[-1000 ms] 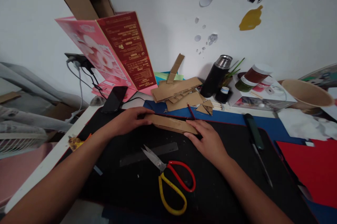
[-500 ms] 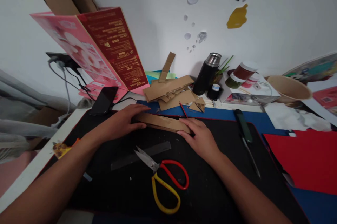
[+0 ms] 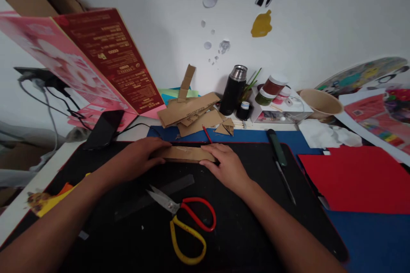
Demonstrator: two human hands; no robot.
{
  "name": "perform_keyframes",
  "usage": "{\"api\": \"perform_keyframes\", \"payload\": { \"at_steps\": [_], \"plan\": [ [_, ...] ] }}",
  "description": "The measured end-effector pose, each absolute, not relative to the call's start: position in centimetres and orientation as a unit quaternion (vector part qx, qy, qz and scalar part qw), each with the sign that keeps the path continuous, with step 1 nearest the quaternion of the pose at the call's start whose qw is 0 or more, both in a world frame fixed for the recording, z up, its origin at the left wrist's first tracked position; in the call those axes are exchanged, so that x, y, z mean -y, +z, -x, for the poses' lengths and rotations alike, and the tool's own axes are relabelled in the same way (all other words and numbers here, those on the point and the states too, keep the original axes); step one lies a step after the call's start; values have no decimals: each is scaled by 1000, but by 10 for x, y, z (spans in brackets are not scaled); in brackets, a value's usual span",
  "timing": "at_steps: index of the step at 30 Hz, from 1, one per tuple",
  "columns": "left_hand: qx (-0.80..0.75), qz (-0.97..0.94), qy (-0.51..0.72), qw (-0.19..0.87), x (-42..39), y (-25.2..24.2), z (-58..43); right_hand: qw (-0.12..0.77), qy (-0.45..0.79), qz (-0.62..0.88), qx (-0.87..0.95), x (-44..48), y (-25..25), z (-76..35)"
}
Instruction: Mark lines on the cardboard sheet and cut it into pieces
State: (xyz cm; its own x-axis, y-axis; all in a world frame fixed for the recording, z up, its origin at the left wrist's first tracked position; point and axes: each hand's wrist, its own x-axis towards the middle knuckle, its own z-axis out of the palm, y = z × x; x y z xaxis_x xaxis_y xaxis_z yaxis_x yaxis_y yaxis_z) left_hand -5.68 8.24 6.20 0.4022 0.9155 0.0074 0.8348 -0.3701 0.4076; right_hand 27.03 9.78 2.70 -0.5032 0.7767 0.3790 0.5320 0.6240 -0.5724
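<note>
A long, narrow strip of folded cardboard (image 3: 182,154) lies across the black mat, gripped at both ends. My left hand (image 3: 147,153) is closed around its left end, the thumb along the near edge. At the other end, my right hand (image 3: 226,163) has its fingers on top and its thumb on the near side. Just in front of the strip rest scissors (image 3: 174,209) with one red and one yellow handle, blades slightly apart. A clear strip (image 3: 174,185) lies partly beneath the blades. Behind my right hand is a red pencil (image 3: 207,133).
Cardboard scraps (image 3: 188,110) are piled at the back beside a black thermos (image 3: 233,91) and a small dark bottle (image 3: 244,111). A utility knife (image 3: 277,149) and red paper (image 3: 355,179) lie to the right. A phone (image 3: 104,129) sits at the back left.
The view has swung to the right, so everything appears further left. Both hands keep hold of the cardboard strip, which now looks more level.
</note>
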Motion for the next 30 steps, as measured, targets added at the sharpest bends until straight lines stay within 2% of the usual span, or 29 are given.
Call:
{"api": "perform_keyframes", "payload": {
  "at_steps": [10,18,30],
  "plan": [
    [-484,-849,131,169,-87,60,11,311,225,391,836,-98,28,-270],
    [-503,-830,157,181,-85,53,15,428,393,476,660,-111,28,-302],
    [-524,-819,148,181,-82,54,12,388,441,481,651,-113,29,-310]
  ]
}}
